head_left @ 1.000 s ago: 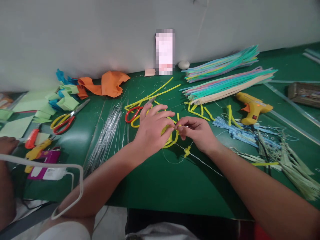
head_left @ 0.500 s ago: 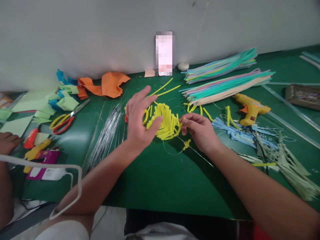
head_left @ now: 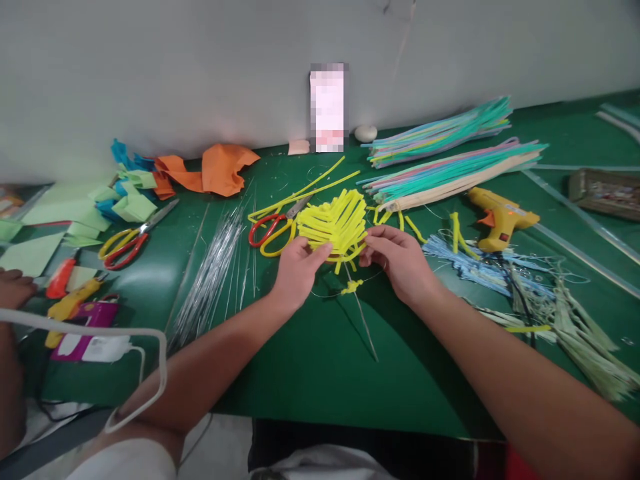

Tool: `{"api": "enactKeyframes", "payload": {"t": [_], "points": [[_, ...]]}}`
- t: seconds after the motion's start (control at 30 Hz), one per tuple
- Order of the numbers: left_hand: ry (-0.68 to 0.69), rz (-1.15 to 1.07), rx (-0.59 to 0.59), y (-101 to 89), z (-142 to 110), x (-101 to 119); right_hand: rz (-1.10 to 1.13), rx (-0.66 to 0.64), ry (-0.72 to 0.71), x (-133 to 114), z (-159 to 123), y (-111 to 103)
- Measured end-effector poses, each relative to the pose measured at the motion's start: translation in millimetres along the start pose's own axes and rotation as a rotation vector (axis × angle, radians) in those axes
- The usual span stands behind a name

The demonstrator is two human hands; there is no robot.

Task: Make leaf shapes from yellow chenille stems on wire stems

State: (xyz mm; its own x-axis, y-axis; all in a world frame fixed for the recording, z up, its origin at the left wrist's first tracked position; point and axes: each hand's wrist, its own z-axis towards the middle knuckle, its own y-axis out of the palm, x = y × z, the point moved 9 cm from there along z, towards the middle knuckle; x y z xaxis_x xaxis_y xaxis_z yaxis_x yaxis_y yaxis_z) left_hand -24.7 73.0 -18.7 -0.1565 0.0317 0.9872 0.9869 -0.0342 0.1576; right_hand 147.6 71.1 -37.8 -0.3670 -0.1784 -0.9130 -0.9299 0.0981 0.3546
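Observation:
A leaf shape made of yellow pipe cleaners [head_left: 333, 223] is held between my two hands, over the green table. My left hand [head_left: 303, 263] pinches its lower left edge, the thumb lying on top. At its lower right edge, my right hand [head_left: 395, 257] has thumb and finger closed on a yellow strand of it. From the leaf's base a thin wire stem [head_left: 367, 327] runs down toward me, with a small yellow knot [head_left: 352, 287] on it. Scissors with red and yellow handles [head_left: 273, 230] lie just behind my left hand, partly covered by the leaf.
Bundles of coloured pipe cleaners [head_left: 450, 170] lie at the back right, near a yellow glue gun [head_left: 503, 217]. Thin wires [head_left: 213, 273] and a second pair of scissors [head_left: 137, 237] are on the left. Another person's hand [head_left: 17, 287] rests at the far left. A phone [head_left: 327, 107] leans against the wall.
My left hand has come down from above the leaf and closed on its left edge. The leaf has turned to show its ribbed face, and its stem has swung left.

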Motion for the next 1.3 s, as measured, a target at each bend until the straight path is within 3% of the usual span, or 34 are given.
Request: {"api": "enactKeyframes", "payload": {"t": [0.23,0.47,0.7,1.0,1.3], "points": [[-0.053,-0.029,-0.085,6.3,2,-5,-0.081,0.024,-0.084,-6,2,-4],[-0.198,0.065,-0.278,20.3,-5,-14,-0.047,0.161,-0.129,-13,2,-15],[-0.184,0.13,-0.239,16.2,-3,-17,-0.028,0.193,-0.132,-11,4,-20],[-0.084,-0.041,-0.151,10.6,2,-13,-0.027,0.174,-0.121,-9,4,-17],[-0.151,-0.066,-0.13,5.5,3,-20,-0.032,0.164,-0.128,-11,3,-15]]}}
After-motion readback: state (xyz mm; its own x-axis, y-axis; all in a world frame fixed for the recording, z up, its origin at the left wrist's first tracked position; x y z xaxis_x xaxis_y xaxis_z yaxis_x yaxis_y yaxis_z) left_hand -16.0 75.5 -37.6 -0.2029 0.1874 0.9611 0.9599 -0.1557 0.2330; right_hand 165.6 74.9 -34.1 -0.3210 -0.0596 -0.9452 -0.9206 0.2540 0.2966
